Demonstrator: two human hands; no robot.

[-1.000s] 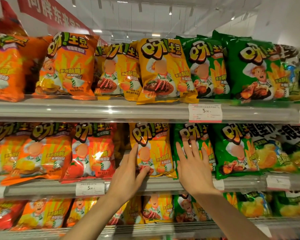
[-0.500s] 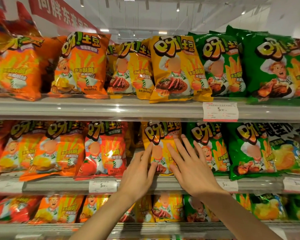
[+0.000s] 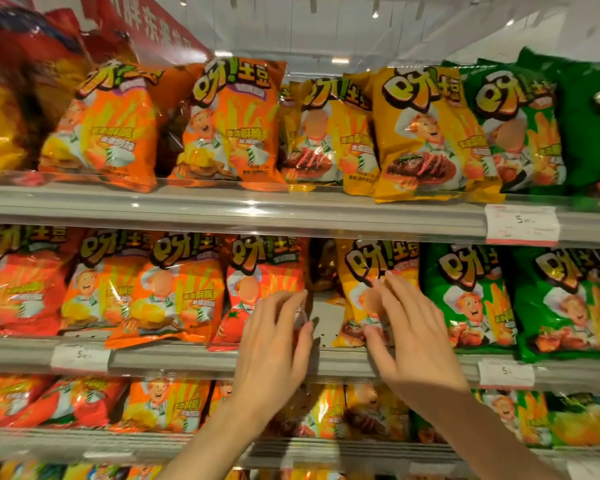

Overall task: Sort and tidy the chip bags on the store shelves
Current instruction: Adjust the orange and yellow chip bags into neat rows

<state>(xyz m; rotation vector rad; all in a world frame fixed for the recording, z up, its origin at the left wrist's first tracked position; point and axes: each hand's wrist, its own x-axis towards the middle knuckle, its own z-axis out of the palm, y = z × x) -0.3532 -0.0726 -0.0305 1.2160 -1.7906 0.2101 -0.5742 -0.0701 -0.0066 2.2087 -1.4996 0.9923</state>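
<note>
Shelves of grey metal with clear plastic front rails carry shiny foil chip bags, and the work is on the middle shelf.

From the left, this shelf shows one red bag cut by the frame edge, two orange bags, then the red tomato chip bag. The left hand lies on the lower right part of this bag, its fingers bent loosely over the right edge; I cannot tell if they really grip it.

Next is an open gap, where the bare back of the shelf shows, and it lies between the two hands.

Right of the gap stands the yellow steak chip bag, upright, its long axis vertical. The right hand presses flat on its front, fingers straight and spread, holding nothing. Two green bags follow on the right.

In my judgement the next move turns on this gap: the yellow bag lies directly under the right hand, so this hand is nearer to slide it left, or the left hand pulls the red bag right.
</note>
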